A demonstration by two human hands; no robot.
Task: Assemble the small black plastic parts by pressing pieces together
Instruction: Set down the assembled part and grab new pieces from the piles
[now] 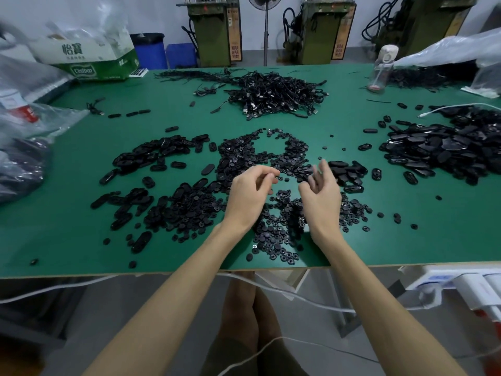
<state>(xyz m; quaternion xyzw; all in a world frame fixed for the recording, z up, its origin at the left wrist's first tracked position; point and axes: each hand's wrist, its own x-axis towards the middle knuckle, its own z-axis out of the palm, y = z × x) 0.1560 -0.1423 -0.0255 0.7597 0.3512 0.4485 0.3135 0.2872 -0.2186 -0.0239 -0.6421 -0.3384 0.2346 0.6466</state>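
Head view, left hand (248, 195) curled, hold unclear, right hand (322, 198) fingers loose, cable pile (273, 93) beyond parts (271, 236)

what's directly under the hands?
Visible: small round black parts spread on the green table, below left hand and right hand. Anything directly beneath the palms is covered.

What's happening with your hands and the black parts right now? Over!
Left hand curled above round parts, grip unclear. Right hand open, blurred. Oval shells alongside; nothing blocking.

Left hand (250, 192) and right hand (322, 195) hover above black parts (271, 236) on green table (76, 229).
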